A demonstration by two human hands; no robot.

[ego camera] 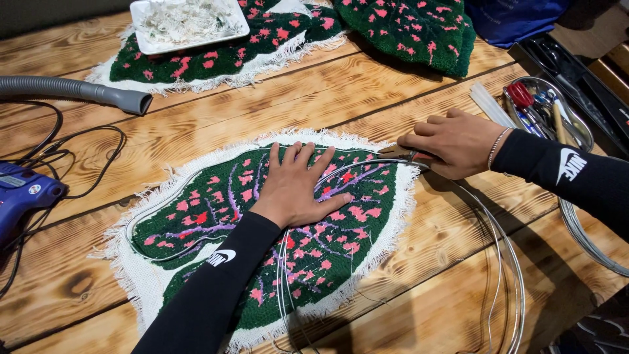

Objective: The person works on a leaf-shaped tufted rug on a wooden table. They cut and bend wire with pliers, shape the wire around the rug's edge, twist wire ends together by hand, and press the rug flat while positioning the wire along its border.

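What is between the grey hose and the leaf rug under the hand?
Only bare wooden table lies between the grey hose and the leaf rug, seen in the head view.

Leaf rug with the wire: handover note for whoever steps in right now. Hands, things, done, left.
Left hand: flat, fingers spread, pressing down on the green leaf-shaped rug, over the silver wire.
Right hand: closed on pliers at the rug's right edge, where the wire leaves the rug.
Things: rug lies on the wooden table; spare wire sits coiled to the right. Grey hose and blue tool at the left.
Done: wire follows the upper and left outline of the leaf.
Left: the lower right edge has no wire along it; loose strands cross the middle.
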